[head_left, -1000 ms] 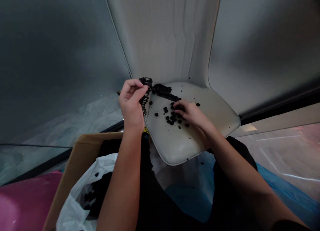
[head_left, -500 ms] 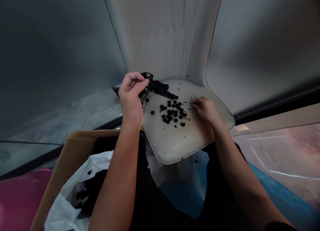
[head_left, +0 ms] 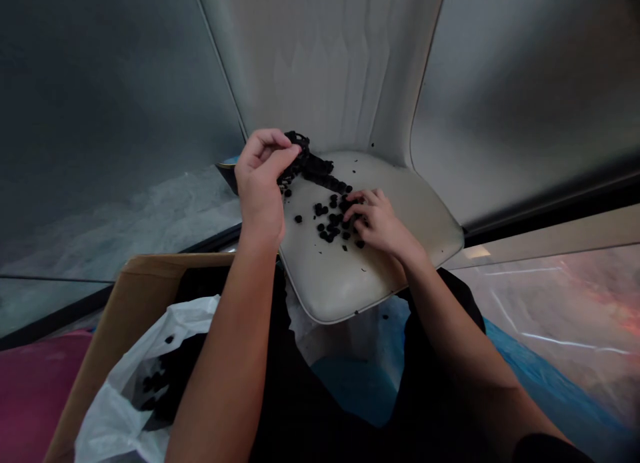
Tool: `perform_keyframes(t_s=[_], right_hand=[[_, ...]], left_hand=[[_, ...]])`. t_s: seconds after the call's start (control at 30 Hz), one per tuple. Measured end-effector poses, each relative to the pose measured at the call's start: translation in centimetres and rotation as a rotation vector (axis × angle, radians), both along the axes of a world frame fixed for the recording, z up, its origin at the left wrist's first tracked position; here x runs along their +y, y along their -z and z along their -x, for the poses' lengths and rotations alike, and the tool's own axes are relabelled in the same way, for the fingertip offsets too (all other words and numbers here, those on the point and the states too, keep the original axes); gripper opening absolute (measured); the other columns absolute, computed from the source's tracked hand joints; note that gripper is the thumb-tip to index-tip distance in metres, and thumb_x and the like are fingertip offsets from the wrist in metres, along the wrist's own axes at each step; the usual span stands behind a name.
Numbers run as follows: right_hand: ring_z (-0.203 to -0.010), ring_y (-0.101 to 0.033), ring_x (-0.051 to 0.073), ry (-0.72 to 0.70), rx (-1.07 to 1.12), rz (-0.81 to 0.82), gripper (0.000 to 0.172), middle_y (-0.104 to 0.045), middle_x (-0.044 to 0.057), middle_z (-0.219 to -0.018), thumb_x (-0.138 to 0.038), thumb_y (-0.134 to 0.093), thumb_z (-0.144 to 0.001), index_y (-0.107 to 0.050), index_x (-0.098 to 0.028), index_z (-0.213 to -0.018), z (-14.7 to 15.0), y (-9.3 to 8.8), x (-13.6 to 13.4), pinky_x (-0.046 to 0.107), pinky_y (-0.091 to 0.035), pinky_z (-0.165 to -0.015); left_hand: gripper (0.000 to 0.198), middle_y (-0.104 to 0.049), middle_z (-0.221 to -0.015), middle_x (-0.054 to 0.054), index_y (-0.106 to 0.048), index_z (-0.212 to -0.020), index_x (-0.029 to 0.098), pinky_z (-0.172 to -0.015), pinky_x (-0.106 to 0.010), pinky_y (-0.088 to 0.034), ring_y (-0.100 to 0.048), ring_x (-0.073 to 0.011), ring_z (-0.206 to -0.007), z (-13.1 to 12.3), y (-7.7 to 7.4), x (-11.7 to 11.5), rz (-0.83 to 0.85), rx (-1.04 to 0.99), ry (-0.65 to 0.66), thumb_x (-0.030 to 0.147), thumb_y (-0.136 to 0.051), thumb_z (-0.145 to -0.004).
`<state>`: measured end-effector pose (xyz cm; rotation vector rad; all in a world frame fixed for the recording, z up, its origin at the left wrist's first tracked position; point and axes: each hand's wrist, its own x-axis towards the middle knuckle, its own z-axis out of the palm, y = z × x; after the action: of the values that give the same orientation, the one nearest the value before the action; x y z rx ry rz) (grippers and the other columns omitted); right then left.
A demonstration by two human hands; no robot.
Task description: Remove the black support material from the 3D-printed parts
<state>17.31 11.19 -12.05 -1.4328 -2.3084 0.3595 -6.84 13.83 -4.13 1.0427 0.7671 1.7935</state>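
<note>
Several small round black pieces [head_left: 330, 235] lie scattered on the pale seat of a chair [head_left: 325, 293]. My left hand [head_left: 265, 176] is raised over the seat's left edge, thumb and index finger pinched on a black stringy strip [head_left: 299, 143]. More black strips [head_left: 325, 176] lie on the seat just beyond the loose pieces. My right hand [head_left: 375, 219] rests over the right side of the loose pieces, its fingers spread and curved down among them. Whether anything is between those fingers is not visible.
At the lower left a cardboard box [head_left: 113, 303] holds a white plastic bag [head_left: 107, 409] with black pieces inside. A pink object [head_left: 40, 383] stands beside it. Below the seat is a blue object [head_left: 350, 383]. Grey panels [head_left: 520, 103] flank the chair.
My right hand has moved left from the bare right part of the seat onto the black pieces, and its fingers have spread. My left hand stays pinched. The view has shifted slightly.
</note>
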Motion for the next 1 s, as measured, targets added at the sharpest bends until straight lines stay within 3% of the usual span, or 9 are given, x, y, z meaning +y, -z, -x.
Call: perform_keyframes(t_s=[0.3,0.53,0.7,0.87,1.0], right_hand=[[-0.126,-0.055,0.041,0.124,-0.101,-0.019,0.029,-0.073,0.017,-0.137,-0.031,-0.058,-0.106,-0.085,-0.020,-0.101,2.1,-0.4,-0.6,0.060,-0.049,-0.104],[-0.114,-0.057,0.041,0.251,-0.145,0.012,0.016,-0.074,0.019,-0.127,-0.023,-0.069,-0.091,-0.084,-0.017,-0.090,3.7,0.2,-0.1,0.061,-0.047,-0.097],[-0.113,-0.059,0.042,0.353,-0.153,0.049,0.025,-0.072,0.023,-0.120,-0.022,-0.060,-0.099,-0.082,-0.014,-0.090,4.5,0.4,0.6,0.062,-0.047,-0.097],[-0.113,-0.058,0.043,0.403,-0.147,0.125,0.006,-0.069,0.021,-0.110,-0.019,-0.078,-0.085,-0.082,-0.016,-0.086,4.5,0.6,2.0,0.060,-0.049,-0.098],[-0.115,-0.058,0.042,0.401,-0.169,0.132,0.004,-0.068,0.020,-0.107,-0.015,-0.079,-0.081,-0.081,-0.015,-0.084,5.0,0.5,2.3,0.059,-0.048,-0.101]], left_hand=[[0.025,-0.060,-0.084,-0.001,-0.068,-0.078,0.024,-0.085,-0.030,-0.047,-0.058,-0.0179,-0.086,0.4,-0.2,0.1,0.019,0.007,-0.028,0.004,-0.082,-0.085],[0.021,-0.061,-0.083,-0.001,-0.074,-0.077,0.024,-0.084,-0.033,-0.045,-0.058,-0.0185,-0.085,0.4,-0.3,-0.2,-0.006,-0.047,0.013,0.006,-0.083,-0.082],[0.018,-0.061,-0.082,-0.001,-0.076,-0.076,0.024,-0.085,-0.032,-0.045,-0.060,-0.0186,-0.084,0.2,-0.4,-0.3,0.004,-0.058,0.021,0.008,-0.084,-0.079],[0.021,-0.061,-0.086,0.000,-0.074,-0.077,0.026,-0.086,-0.032,-0.048,-0.061,-0.0188,-0.085,0.0,-0.4,-0.4,-0.017,-0.024,0.022,0.006,-0.078,-0.084],[0.023,-0.062,-0.085,-0.002,-0.074,-0.076,0.029,-0.084,-0.034,-0.050,-0.060,-0.0213,-0.084,-0.2,-0.4,-0.3,-0.020,-0.001,0.011,0.009,-0.083,-0.083]])
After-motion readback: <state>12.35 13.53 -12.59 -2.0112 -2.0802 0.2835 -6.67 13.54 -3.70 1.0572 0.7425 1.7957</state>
